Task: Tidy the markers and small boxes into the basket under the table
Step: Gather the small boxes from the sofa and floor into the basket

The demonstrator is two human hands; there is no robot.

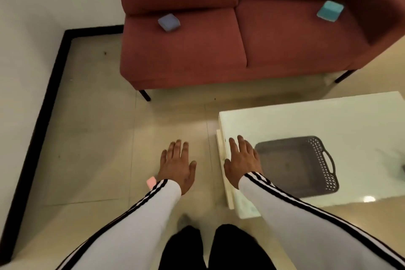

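Observation:
A grey-blue small box [169,22] lies on the left seat of the red sofa. A turquoise small box [330,11] lies on the right seat near the armrest. A pink box [151,182] sits on the floor, partly hidden behind my left wrist. The dark grey perforated basket [315,164] shows through the glass table top [306,120], under the table. My left hand [177,166] hovers flat over the floor, fingers apart, holding nothing. My right hand [242,160] is spread over the table's left edge, also holding nothing. No markers are visible.
The red sofa [219,54] stands beyond the table on thin black legs. A white wall with black skirting [43,105] runs along the left. Beige floor tiles lie between sofa, wall and table. My dark trouser legs [208,247] are at the bottom.

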